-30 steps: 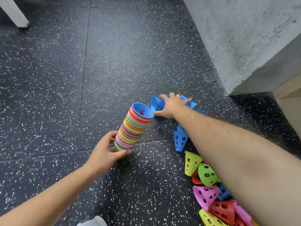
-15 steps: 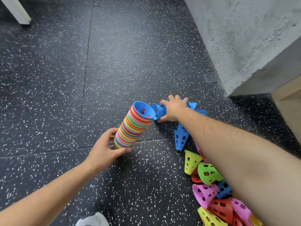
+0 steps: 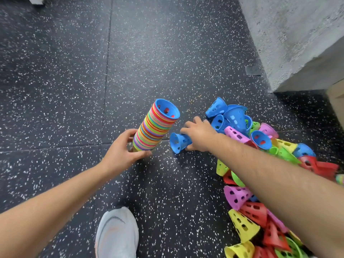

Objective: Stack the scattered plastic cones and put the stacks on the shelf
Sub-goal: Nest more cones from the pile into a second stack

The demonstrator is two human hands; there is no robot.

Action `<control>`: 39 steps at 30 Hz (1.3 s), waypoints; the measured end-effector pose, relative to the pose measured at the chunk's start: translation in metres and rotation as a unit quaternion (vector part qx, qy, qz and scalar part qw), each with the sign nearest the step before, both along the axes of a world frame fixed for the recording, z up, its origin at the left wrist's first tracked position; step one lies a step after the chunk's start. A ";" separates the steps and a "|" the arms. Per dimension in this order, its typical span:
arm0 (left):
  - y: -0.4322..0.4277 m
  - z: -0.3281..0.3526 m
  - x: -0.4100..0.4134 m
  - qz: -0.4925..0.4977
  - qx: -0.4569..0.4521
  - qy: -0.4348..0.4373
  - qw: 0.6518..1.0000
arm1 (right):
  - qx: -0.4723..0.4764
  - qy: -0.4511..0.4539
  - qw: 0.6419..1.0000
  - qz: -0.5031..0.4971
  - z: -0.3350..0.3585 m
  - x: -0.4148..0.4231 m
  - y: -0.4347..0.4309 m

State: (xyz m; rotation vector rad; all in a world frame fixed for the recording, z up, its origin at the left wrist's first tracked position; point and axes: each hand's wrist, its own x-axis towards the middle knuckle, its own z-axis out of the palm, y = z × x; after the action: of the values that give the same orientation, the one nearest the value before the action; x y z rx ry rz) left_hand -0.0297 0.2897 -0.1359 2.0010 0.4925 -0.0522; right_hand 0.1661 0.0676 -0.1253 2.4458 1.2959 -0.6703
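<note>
A tall stack of many-coloured cones (image 3: 155, 128) leans away from me, a blue cone on top with its wide mouth up. My left hand (image 3: 123, 150) grips the stack's lower end, close to the floor. My right hand (image 3: 200, 135) holds a single blue cone (image 3: 178, 142) on its side, mouth pointing left, just right of the stack. A heap of loose cones (image 3: 242, 200) in blue, pink, yellow, red and green lies on the floor to the right, partly hidden under my right forearm.
Dark speckled rubber floor (image 3: 93, 81) stretches ahead and left. A grey concrete wall block (image 3: 297, 34) rises at the upper right, with a wooden edge (image 3: 337, 97) beside it. My white shoe (image 3: 117, 233) stands at the bottom centre.
My right hand has drawn the blue cone back from the far blue cones to beside the stack. The view has shifted, showing more of the heap and my shoe.
</note>
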 end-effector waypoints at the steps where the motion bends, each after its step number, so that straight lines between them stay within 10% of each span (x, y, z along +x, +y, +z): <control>1: -0.001 0.001 -0.005 -0.002 0.001 0.004 1.000 | -0.008 -0.012 1.000 0.026 -0.001 -0.014 -0.005; 6: -0.011 0.006 -0.033 -0.013 0.023 0.006 1.000 | 0.047 -0.041 0.996 0.065 -0.003 -0.059 -0.030; 14: -0.029 0.007 -0.066 -0.008 0.016 -0.007 1.000 | 0.251 0.003 0.957 -0.147 0.024 -0.089 -0.076; 27: -0.055 -0.001 -0.078 -0.017 -0.010 -0.010 1.000 | 0.598 0.134 0.714 -0.340 0.095 -0.116 -0.069; 36: -0.059 0.000 -0.068 0.003 -0.050 -0.033 0.998 | 0.528 0.192 0.748 -0.352 0.068 -0.109 -0.066; 39: -0.056 -0.001 -0.065 0.004 -0.039 -0.028 0.999 | 0.403 0.032 0.864 -0.300 0.041 -0.095 -0.073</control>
State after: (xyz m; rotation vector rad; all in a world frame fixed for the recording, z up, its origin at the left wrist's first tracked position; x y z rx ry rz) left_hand -0.0945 0.2333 -0.1373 1.9183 0.4548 -0.0102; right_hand 0.0716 -0.0051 -0.0841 3.6216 0.9138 -0.3561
